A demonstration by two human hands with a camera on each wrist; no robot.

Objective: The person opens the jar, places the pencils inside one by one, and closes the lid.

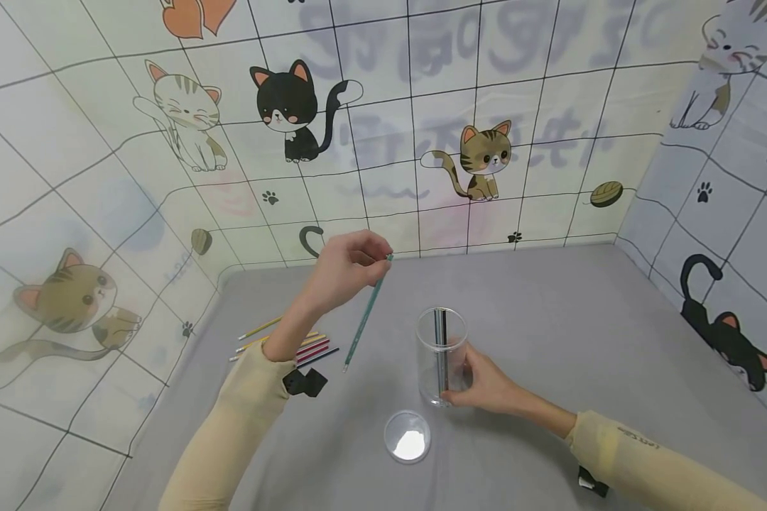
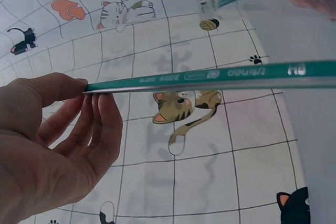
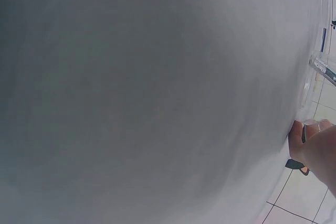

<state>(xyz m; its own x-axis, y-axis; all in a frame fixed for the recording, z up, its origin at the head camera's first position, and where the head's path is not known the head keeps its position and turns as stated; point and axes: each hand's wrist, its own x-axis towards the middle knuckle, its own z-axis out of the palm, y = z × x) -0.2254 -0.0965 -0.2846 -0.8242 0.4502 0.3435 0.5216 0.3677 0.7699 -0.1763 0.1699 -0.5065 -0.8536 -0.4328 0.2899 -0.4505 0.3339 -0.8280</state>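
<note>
My left hand (image 1: 351,268) pinches a green pencil (image 1: 366,323) by its upper end, and the pencil slants down above the table. In the left wrist view the same pencil (image 2: 210,78) shows "HB" printed along it, with the thumb and fingertips of the left hand (image 2: 68,129) at one end. My right hand (image 1: 486,383) grips a clear cylindrical jar (image 1: 427,362) low on its side. Dark and greenish pencils (image 1: 441,326) stand upright inside the jar. At the edge of the right wrist view, only part of the right hand (image 3: 317,148) shows.
A round clear lid (image 1: 407,436) lies on the grey tabletop (image 1: 518,305) in front of the jar. Several yellow, red and dark pencils (image 1: 313,349) lie left of it, partly behind the left forearm. A cat-print curtain (image 1: 383,156) surrounds the table.
</note>
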